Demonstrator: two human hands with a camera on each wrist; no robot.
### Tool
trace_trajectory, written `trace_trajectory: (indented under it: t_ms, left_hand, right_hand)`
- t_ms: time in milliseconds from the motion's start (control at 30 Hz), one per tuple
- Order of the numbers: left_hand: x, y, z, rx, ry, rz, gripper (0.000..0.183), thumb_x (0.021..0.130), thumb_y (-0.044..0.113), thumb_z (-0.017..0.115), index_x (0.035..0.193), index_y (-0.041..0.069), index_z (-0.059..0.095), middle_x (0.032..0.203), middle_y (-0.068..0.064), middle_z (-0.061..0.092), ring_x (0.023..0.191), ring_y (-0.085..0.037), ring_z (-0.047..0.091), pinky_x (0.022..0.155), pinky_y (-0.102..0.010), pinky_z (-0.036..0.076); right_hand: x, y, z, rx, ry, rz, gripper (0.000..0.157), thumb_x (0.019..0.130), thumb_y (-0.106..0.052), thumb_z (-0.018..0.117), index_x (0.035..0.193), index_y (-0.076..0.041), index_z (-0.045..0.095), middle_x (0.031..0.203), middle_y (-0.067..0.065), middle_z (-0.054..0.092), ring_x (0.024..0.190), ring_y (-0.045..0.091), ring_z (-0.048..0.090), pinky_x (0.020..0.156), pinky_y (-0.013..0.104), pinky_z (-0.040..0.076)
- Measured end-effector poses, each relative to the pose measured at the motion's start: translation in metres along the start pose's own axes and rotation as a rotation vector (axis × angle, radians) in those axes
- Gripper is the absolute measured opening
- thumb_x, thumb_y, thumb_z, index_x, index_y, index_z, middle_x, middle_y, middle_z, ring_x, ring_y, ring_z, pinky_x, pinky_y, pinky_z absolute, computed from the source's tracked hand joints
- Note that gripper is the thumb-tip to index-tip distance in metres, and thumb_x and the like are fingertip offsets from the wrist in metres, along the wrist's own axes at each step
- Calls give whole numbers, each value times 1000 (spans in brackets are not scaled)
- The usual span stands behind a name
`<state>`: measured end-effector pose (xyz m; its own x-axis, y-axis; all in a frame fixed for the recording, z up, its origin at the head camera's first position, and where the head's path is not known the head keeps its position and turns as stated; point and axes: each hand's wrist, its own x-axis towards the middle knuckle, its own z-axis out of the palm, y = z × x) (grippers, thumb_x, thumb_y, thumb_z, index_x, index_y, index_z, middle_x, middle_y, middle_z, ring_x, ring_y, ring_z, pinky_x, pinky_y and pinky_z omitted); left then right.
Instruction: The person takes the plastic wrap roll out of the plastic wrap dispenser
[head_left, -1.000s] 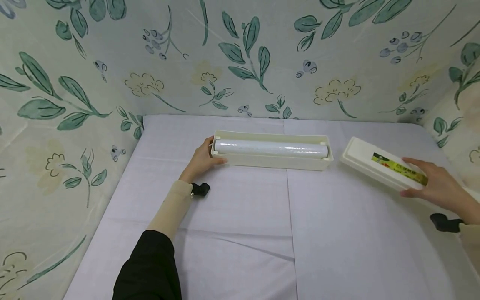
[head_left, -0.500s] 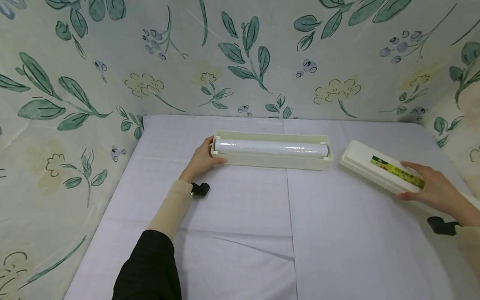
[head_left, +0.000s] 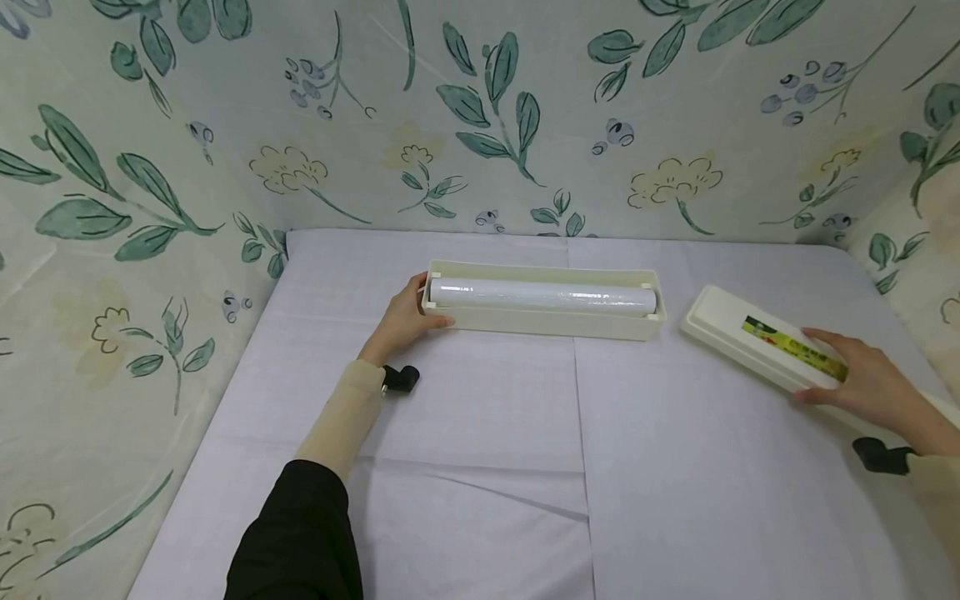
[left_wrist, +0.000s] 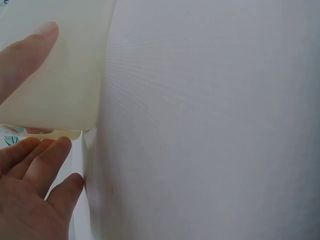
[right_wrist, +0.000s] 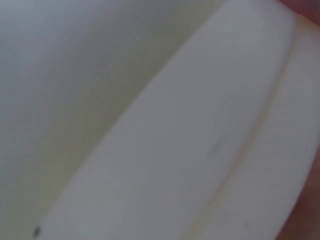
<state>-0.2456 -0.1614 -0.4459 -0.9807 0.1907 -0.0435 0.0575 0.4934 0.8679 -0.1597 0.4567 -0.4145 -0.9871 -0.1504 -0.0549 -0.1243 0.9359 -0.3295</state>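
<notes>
Fingers of your left hand [head_left: 401,327] grip the cling-film box [head_left: 543,324]; those of your right hand [head_left: 879,385] clasp its lid [head_left: 722,318]. Tipping the box might unseat the roll [head_left: 540,294].

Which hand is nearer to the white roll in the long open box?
Left. The left hand grips the left end of the box, close to the roll; the right hand holds the labelled lid, farther off to the right.

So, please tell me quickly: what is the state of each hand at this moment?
Left hand: closed, gripping the left end of the open box.
Right hand: closed, holding the white lid.
</notes>
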Motion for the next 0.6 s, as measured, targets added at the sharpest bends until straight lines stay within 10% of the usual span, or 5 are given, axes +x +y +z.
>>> trace_trajectory:
  t_ms: [600]
  left_hand:
    - [0,0,0,-21,-1,3,95,77,18,82,149,3,22,150,-15,32,135,-33,35,107,-41,32]
  right_hand:
    - [-1,2,10,-25,-23,17,113,67,-33,87,145,10,17,125,48,29,106,61,32,76,69,31]
